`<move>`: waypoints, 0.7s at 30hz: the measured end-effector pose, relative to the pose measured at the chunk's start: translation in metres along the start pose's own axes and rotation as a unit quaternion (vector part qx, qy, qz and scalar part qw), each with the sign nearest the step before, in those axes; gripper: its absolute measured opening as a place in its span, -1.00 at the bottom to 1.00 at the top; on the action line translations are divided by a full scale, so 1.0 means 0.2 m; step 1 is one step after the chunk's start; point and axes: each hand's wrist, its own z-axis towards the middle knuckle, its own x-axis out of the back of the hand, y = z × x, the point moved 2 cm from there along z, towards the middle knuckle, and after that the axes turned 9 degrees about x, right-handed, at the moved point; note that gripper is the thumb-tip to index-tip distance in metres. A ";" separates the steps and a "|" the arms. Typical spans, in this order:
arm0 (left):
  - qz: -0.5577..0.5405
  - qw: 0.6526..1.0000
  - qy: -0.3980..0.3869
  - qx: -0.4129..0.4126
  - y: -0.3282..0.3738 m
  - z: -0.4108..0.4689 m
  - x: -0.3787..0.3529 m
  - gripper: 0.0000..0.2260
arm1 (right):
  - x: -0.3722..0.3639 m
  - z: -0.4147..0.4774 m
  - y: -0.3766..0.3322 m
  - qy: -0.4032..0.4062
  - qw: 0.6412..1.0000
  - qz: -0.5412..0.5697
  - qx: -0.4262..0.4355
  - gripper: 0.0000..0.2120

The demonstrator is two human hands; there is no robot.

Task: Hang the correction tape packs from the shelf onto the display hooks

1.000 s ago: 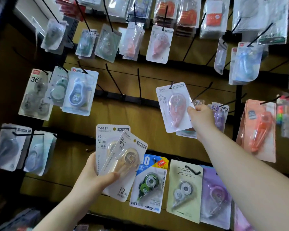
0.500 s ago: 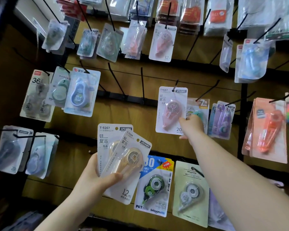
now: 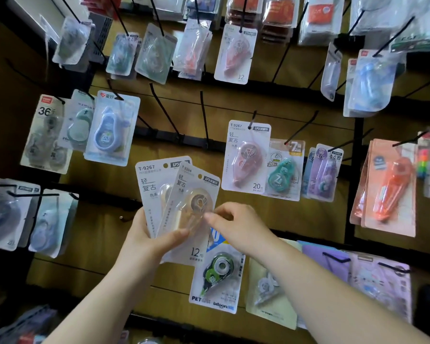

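Note:
My left hand (image 3: 144, 240) grips two white correction tape packs fanned out: a rear pack marked T-9267 (image 3: 150, 184) and a front pack with a beige tape (image 3: 193, 207). The fingertips of my right hand (image 3: 236, 225) pinch the right edge of the front pack's blister. A pink correction tape pack (image 3: 246, 157) hangs by itself on a black display hook (image 3: 253, 119) up and to the right of my hands. Two bare black hooks (image 3: 164, 112) (image 3: 204, 117) jut out just above the held packs.
Wooden display wall with rows of black hooks carrying many blister packs. A green PET tape pack (image 3: 215, 274) hangs right below my hands, a teal pack (image 3: 282, 173) beside the pink one, an orange pack (image 3: 390, 187) at right, blue packs (image 3: 109, 130) at left.
My right hand let go of the pink pack, which now hangs on its hook, and came down left to the front pack in my left hand.

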 end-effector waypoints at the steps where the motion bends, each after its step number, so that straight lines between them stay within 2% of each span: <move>1: 0.001 1.000 -0.003 -0.004 0.00 0.00 -0.01 -0.27 | 0.00 -0.01 0.00 -0.002 0.998 0.068 -0.015 -0.90; 4: 0.002 1.000 -0.006 -0.013 0.01 -0.01 -0.03 -0.32 | 0.03 -0.02 0.04 0.007 0.986 0.161 -0.036 -0.79; 8: 0.034 0.999 -0.006 -0.018 0.03 -0.01 -0.08 -0.51 | 0.07 -0.03 0.05 0.022 0.976 0.214 -0.044 -0.78; 11: 0.039 0.999 -0.024 -0.007 0.03 -0.02 -0.10 -0.56 | 0.10 -0.02 0.04 0.035 0.960 0.273 -0.053 -0.76; 16: 0.051 0.999 0.012 -0.003 0.02 -0.02 -0.08 -0.71 | 0.19 0.02 0.09 0.129 0.964 0.220 -0.071 -0.79; 19: 0.073 0.997 0.038 -0.008 0.01 0.00 -0.06 -0.71 | 0.29 0.02 0.10 0.215 0.963 0.153 -0.056 -0.91; 21: 0.091 0.995 0.040 -0.007 0.00 0.01 -0.05 -0.70 | 0.37 0.04 0.11 0.257 0.958 0.117 -0.051 -0.92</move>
